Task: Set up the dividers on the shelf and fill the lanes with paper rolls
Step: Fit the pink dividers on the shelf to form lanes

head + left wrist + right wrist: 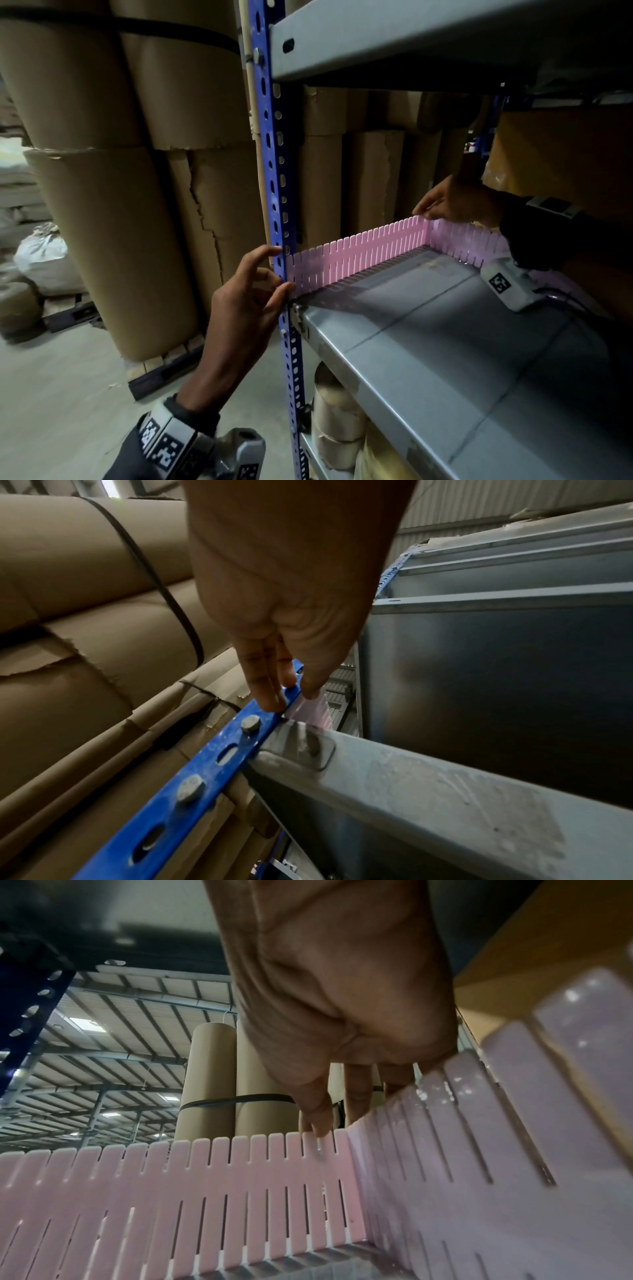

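Pink slotted plastic divider (356, 255) stands upright on edge along the grey metal shelf (428, 342), long axis running from frame centre toward upper right, meeting a second divider (462, 245) at a corner. Your left hand (245, 308) pinches its near end by the blue post (274, 164). Your right hand (455, 202) has fingers spread, tips on the corner's top edge.
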A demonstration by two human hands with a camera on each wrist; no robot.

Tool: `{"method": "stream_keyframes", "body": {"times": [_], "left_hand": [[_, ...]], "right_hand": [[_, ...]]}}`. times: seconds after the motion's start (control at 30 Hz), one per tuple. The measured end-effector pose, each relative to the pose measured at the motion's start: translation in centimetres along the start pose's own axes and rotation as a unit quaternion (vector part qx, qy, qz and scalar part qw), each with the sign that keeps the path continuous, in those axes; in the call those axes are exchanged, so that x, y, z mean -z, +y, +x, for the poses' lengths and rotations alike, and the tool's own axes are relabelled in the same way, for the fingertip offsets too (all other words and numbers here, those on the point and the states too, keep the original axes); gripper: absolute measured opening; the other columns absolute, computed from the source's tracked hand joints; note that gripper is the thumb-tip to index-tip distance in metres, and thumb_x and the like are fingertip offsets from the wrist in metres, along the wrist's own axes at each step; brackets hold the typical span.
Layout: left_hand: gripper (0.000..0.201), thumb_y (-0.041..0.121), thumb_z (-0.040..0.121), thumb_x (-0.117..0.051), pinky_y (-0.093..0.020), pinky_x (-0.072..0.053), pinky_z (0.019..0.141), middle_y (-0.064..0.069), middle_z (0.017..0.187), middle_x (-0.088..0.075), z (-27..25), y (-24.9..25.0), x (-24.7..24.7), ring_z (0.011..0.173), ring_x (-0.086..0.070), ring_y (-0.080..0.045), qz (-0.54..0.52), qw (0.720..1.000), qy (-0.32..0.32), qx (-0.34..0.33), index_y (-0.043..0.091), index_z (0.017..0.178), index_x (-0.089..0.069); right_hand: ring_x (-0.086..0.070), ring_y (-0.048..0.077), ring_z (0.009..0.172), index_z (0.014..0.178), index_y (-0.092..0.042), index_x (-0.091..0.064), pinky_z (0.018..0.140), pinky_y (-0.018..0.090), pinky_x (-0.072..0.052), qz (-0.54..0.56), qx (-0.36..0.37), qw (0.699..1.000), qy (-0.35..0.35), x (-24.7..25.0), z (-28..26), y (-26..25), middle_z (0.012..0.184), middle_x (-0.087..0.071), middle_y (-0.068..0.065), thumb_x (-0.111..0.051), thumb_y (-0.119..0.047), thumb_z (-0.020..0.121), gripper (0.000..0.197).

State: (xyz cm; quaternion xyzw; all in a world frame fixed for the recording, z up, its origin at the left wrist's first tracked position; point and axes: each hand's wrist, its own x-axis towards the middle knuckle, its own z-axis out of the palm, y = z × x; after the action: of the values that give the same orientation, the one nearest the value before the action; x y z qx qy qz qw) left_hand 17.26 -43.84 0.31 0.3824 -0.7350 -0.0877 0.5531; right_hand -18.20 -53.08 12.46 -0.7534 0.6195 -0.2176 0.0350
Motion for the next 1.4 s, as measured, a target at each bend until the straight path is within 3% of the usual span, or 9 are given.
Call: {"method": "stream_keyframes", "body": {"times": [0.1, 0.27, 0.53, 0.7, 0.87, 1.0, 1.1, 1.2, 1.4], "left_hand": [[0.078, 0.023, 0.083, -0.069, -0.008, -0.055, 0.069, 0.011, 0.096, -0.062, 0.5, 0.2, 0.2, 0.071, -0.069, -0.003, 0.059, 0.997, -0.015, -0.047, 0.046, 0.146, -0.031], [0.058, 0.023, 0.086, -0.069, -0.040, -0.064, 0.071, -0.009, 0.111, -0.065, 0.8, 0.6, 0.5, 0.076, -0.068, -0.017, 0.141, 0.987, -0.049, -0.062, 0.026, 0.142, -0.053], [0.064, 0.014, 0.084, -0.076, -0.037, -0.064, 0.070, -0.012, 0.112, -0.065, 0.7, 0.8, 0.5, 0.074, -0.067, -0.017, 0.154, 0.984, -0.063, -0.060, 0.025, 0.142, -0.051], [0.070, 0.013, 0.083, -0.078, -0.033, -0.062, 0.072, -0.014, 0.114, -0.064, 0.4, 1.0, 0.4, 0.074, -0.067, -0.015, 0.153, 0.984, -0.068, -0.055, 0.026, 0.145, -0.047], [0.075, 0.019, 0.085, -0.075, -0.026, -0.058, 0.077, -0.013, 0.121, -0.062, -0.1, 1.3, 1.1, 0.075, -0.067, -0.010, 0.136, 0.986, -0.081, -0.049, 0.031, 0.148, -0.037], [0.071, 0.027, 0.087, -0.071, -0.035, -0.062, 0.080, -0.010, 0.128, -0.059, -1.2, 2.3, 3.4, 0.086, -0.067, -0.012, 0.105, 0.989, -0.084, -0.057, 0.023, 0.152, -0.042], [0.064, 0.026, 0.089, -0.073, -0.039, -0.062, 0.081, -0.006, 0.126, -0.061, -2.4, 3.7, 5.1, 0.090, -0.068, -0.014, 0.056, 0.991, -0.086, -0.083, 0.018, 0.147, -0.050], [0.048, 0.030, 0.093, -0.069, -0.042, -0.061, 0.079, -0.003, 0.123, -0.063, -4.0, 4.6, 7.0, 0.093, -0.069, -0.015, 0.008, 0.988, -0.112, -0.107, 0.017, 0.139, -0.059], [0.029, 0.040, 0.094, -0.058, -0.033, -0.058, 0.067, 0.010, 0.097, -0.070, -10.0, 5.8, 8.6, 0.082, -0.069, -0.004, -0.112, 0.975, -0.126, -0.143, 0.020, 0.107, -0.074]], "right_hand": [[-0.065, 0.034, 0.103, 0.108, 0.006, -0.071, 0.093, 0.043, -0.054, -0.015, 0.016, 1.000, 0.004, 0.0, -0.2, -0.1, 0.111, -0.069, 0.021, -0.062, 0.004, 0.090, 0.020], [-0.066, 0.034, 0.102, 0.107, 0.005, -0.071, 0.094, 0.045, -0.054, -0.018, 0.019, 1.000, 0.002, 0.0, -0.2, -0.1, 0.109, -0.070, 0.021, -0.062, 0.003, 0.090, 0.019], [-0.065, 0.029, 0.106, 0.111, 0.000, -0.071, 0.097, 0.042, -0.052, 0.014, -0.026, 0.999, 0.021, -0.2, 0.1, 0.2, 0.115, -0.069, 0.017, -0.065, -0.004, 0.091, 0.022], [-0.062, 0.018, 0.093, 0.107, -0.006, -0.072, 0.083, 0.033, -0.051, -0.003, -0.050, 0.996, 0.069, -0.1, 0.4, 0.0, 0.106, -0.070, 0.008, -0.068, -0.017, 0.090, 0.022], [-0.054, 0.015, 0.062, 0.065, -0.013, -0.061, 0.055, 0.023, -0.039, -0.031, -0.073, 0.992, 0.097, 0.8, -1.5, -1.9, 0.063, -0.055, 0.002, -0.060, -0.018, 0.090, 0.026], [-0.063, 0.033, 0.088, 0.095, 0.001, -0.068, 0.064, 0.032, -0.045, -0.046, -0.118, 0.989, 0.080, 2.3, -4.7, -4.8, 0.095, -0.067, 0.017, -0.056, -0.021, 0.094, 0.025], [-0.070, 0.031, 0.082, 0.095, 0.000, -0.071, 0.066, 0.038, -0.052, -0.073, -0.145, 0.981, 0.103, 3.3, -7.5, -7.2, 0.094, -0.072, 0.020, -0.062, -0.029, 0.090, 0.031], [-0.061, 0.003, 0.055, 0.081, -0.008, -0.071, 0.050, 0.021, -0.046, -0.057, -0.167, 0.979, 0.105, 4.3, -11.0, -10.3, 0.085, -0.070, 0.014, -0.066, -0.035, 0.089, 0.028], [-0.054, 0.017, 0.049, 0.072, -0.014, -0.068, 0.045, 0.022, -0.041, -0.067, -0.289, 0.950, 0.094, 4.3, -20.8, -16.6, 0.064, -0.063, 0.003, -0.065, -0.045, 0.082, 0.032]]}}
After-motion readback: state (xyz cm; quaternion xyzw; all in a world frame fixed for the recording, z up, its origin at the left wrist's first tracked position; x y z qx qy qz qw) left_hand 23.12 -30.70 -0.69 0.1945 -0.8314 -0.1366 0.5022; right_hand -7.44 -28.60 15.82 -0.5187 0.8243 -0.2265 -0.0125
